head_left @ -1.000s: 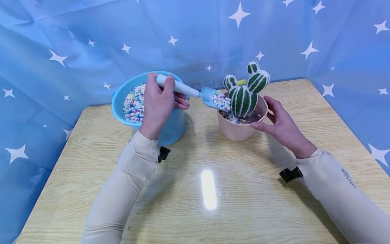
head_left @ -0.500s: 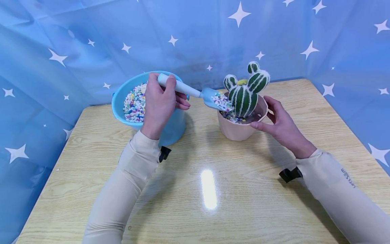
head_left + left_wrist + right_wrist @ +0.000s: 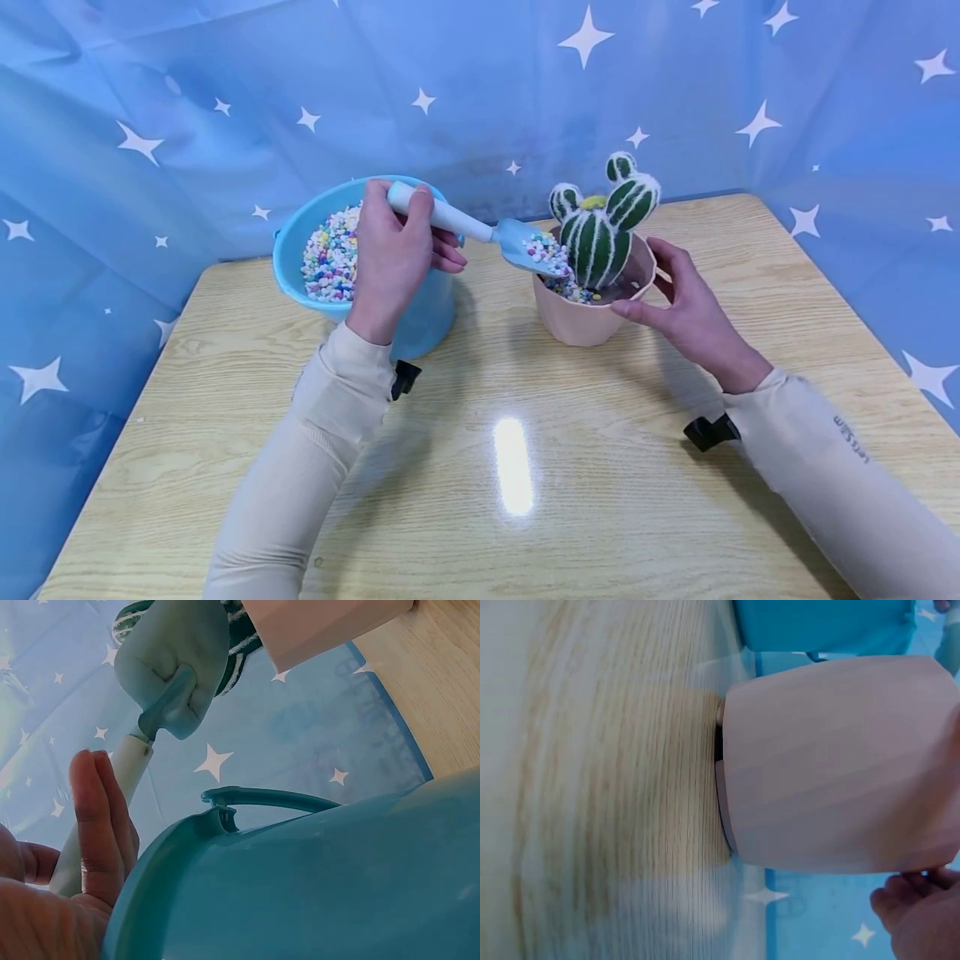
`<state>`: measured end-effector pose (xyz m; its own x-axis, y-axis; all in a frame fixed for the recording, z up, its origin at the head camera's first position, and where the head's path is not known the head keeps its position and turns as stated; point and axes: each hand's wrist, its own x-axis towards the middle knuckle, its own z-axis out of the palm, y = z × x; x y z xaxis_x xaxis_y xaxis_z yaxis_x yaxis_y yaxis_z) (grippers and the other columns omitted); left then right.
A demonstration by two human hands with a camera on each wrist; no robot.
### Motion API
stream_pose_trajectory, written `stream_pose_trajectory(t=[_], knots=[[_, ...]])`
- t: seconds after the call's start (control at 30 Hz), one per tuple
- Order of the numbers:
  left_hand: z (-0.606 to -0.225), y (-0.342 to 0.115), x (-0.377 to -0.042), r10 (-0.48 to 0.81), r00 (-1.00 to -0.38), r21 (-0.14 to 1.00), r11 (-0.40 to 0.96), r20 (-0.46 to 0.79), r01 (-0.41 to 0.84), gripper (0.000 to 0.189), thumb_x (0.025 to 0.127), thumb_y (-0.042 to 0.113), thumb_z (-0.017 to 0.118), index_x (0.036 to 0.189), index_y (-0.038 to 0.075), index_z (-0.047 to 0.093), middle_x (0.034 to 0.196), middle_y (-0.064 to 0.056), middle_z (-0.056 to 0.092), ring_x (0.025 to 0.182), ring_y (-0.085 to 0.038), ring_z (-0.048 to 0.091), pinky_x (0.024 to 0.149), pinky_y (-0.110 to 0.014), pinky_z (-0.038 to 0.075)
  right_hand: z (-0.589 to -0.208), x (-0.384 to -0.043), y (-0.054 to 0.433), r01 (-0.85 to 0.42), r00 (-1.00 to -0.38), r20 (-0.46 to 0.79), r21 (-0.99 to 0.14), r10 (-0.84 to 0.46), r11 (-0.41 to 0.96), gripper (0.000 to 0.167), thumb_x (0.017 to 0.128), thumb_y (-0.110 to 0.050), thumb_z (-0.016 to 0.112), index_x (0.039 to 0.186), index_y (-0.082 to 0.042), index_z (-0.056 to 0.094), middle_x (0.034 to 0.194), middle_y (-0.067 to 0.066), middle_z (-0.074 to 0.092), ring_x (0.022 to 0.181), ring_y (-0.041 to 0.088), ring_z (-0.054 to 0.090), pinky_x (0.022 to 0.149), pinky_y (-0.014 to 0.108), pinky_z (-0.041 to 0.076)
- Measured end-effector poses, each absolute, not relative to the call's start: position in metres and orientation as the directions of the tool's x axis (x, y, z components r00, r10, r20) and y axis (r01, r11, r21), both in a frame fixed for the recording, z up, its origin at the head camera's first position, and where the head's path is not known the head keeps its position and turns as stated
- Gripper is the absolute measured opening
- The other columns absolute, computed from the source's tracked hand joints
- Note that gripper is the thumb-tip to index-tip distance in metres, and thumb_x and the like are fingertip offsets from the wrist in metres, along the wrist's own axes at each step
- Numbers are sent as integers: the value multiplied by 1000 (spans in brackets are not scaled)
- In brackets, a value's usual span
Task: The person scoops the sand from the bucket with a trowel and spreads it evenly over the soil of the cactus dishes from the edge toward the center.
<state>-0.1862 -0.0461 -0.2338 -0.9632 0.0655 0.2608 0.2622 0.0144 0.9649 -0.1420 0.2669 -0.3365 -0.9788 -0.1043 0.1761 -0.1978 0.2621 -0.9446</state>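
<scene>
My left hand (image 3: 393, 258) grips the pale handle of a small light-blue trowel (image 3: 512, 239), its tip tilted down at the pot's left rim. Colourful pebbles (image 3: 546, 252) lie on the blade, right beside a green cactus (image 3: 596, 250) with white fuzzy ribs. The cactus stands in a pink pot (image 3: 577, 323) holding some pebbles on its left side. My right hand (image 3: 693, 312) holds the pot's right rim, thumb in front and fingers behind. In the left wrist view, the underside of the trowel (image 3: 169, 667) shows; the right wrist view has the pot (image 3: 840, 772) upright on the table.
A light-blue bucket (image 3: 431, 321) with many coloured pebbles (image 3: 330, 258) stands on the left, under my left hand. Its handle (image 3: 277, 799) shows in the left wrist view. The wooden table (image 3: 600, 467) ends at a blue star-patterned curtain (image 3: 480, 75) behind and at both sides.
Pebbles on the trowel have slid a little toward its tip, and more coloured ones show in the pot beside the cactus. Both hands keep nearly the same places.
</scene>
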Motion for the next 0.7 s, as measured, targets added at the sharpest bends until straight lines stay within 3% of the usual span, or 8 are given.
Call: stream_pose_trajectory(t=[0.4,0.6,0.7], knots=[[-237,-46,-186,76,-955,957,15,286,288,19,105,20,45,111,3,40,72,-24,63,48,-29,64,53,-44,60,-336,-144,267,-208,-975,179,-942,-129,263,85,87,-2,73,153,-8,20,154,8,24,143,21,21,119,32,20],[-238,-46,-185,78,-954,957,18,288,291,20,105,21,46,111,3,41,71,-24,62,48,-30,63,51,-44,60,-333,-144,268,-191,-975,151,-941,-161,280,87,90,-5,71,156,-11,16,157,9,22,145,20,18,120,41,15],[-238,-46,-185,80,-953,955,22,292,295,20,105,21,46,111,3,41,71,-24,62,48,-30,62,50,-44,60,-334,-144,268,-183,-978,146,-940,-148,289,88,89,-6,72,156,-10,16,156,10,23,144,22,19,120,37,17]])
